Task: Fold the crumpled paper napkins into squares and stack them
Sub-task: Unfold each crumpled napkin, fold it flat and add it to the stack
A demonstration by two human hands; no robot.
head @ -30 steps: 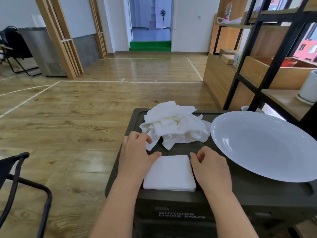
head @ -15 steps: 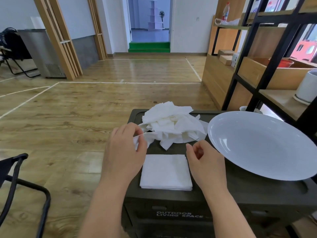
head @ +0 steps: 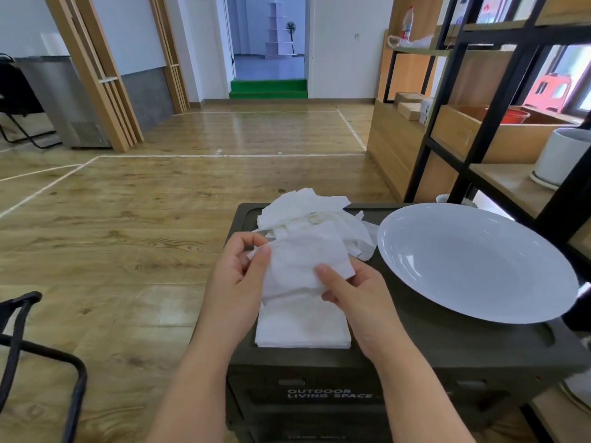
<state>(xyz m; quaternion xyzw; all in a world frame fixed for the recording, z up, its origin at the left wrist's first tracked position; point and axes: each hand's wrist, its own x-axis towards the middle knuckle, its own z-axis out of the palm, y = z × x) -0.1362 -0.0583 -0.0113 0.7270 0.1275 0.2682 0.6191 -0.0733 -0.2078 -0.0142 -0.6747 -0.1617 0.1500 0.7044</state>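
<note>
I hold a crumpled white paper napkin (head: 303,266) above the folded square napkin stack (head: 302,327), my left hand (head: 236,282) and right hand (head: 355,292) each in a pinching grip on it. Behind lies the crumpled pile (head: 307,215) on a dark green box worktop (head: 447,343), beside a white round plate (head: 476,260), over wooden plank floor (head: 128,219).

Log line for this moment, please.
stage: unfolding next napkin | left hand: pinches napkin | right hand: holds napkin | stack: on box | pile: waiting | plate: unused
</note>
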